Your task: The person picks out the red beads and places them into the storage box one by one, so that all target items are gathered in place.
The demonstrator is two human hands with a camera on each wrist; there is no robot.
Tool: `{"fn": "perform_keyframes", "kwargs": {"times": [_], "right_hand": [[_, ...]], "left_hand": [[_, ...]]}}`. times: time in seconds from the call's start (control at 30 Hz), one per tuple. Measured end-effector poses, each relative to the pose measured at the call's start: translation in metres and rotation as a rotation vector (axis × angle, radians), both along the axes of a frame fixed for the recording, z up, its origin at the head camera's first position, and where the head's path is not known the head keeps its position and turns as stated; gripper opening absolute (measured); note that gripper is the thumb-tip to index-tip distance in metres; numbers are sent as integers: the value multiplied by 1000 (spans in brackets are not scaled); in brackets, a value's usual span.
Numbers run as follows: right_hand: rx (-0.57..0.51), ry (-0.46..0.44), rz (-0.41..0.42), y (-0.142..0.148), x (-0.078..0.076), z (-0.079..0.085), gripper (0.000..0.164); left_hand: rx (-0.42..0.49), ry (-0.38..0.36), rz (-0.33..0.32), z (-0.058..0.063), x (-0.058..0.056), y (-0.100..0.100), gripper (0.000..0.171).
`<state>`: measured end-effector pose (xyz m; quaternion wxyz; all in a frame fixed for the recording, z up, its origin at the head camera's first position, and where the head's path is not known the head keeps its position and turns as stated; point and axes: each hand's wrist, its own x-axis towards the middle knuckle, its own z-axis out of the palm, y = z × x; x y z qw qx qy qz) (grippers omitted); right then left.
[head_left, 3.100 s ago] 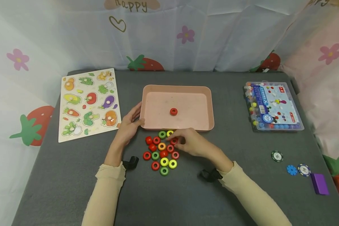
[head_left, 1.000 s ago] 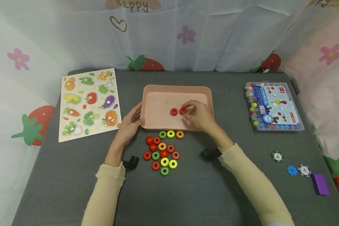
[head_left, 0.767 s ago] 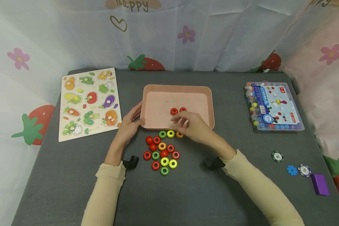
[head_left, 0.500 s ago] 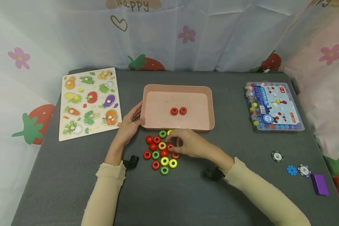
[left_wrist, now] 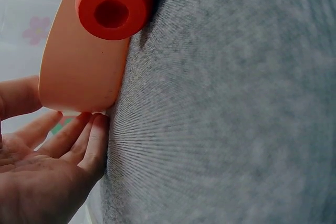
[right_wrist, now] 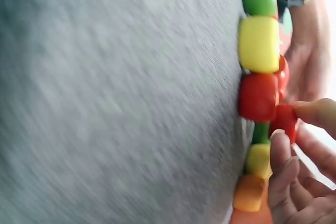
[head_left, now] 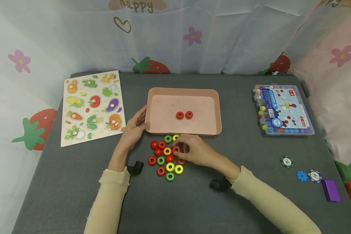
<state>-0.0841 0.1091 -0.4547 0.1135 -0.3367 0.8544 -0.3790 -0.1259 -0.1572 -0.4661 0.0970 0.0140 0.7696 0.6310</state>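
My left hand (head_left: 133, 131) rests against the left side of a shallow pink tray (head_left: 213, 112). In the left wrist view its fingers lie fairly straight along the tray's wall. Two red beads (head_left: 179, 115) sit side by side inside the tray. In front of it, my right hand (head_left: 197, 151) pinches a red bead (right_wrist: 283, 123) between thumb and fingers, slightly above the loose beads. Around it lie several ring-shaped beads: red ones (head_left: 152, 161), yellow ones (head_left: 170, 167), green ones (head_left: 170, 176) and an orange one (head_left: 167, 151). The right hand partly covers some of them.
A vegetable puzzle board (head_left: 87, 130) lies left of the tray. At the right are a clear plastic case (head_left: 283, 110) of coloured balls, a green-rimmed chip (head_left: 287, 162), a blue disc (head_left: 302, 176), a blue-rimmed chip (head_left: 314, 176) and a purple block (head_left: 331, 190).
My right hand set a second red bead in the tray, let go, came back to the loose beads and took up another red one. The left hand stayed at the tray's side.
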Motion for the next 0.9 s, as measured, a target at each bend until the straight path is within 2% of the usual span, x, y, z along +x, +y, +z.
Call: {"fn": "perform_keyframes", "kwargs": {"times": [0.13, 0.27, 0.4, 0.5, 0.7, 0.9], "right_hand": [[-140, 58, -40, 4, -10, 4, 20], [-194, 108, -162, 10, -22, 8, 19], [-170, 112, -312, 18, -35, 8, 20], [-130, 86, -385, 23, -43, 5, 21], [-18, 30, -432, 27, -51, 0, 12], [10, 20, -447, 26, -52, 0, 21]], "left_hand": [[-4, 5, 5, -1, 0, -1, 65], [-6, 1, 10, -2, 0, -1, 66], [-7, -1, 8, -1, 0, 0, 65], [-10, 0, 0, -1, 0, 0, 65], [-6, 2, -2, -2, 0, -1, 65], [-7, 1, 0, -2, 0, -1, 64]]}}
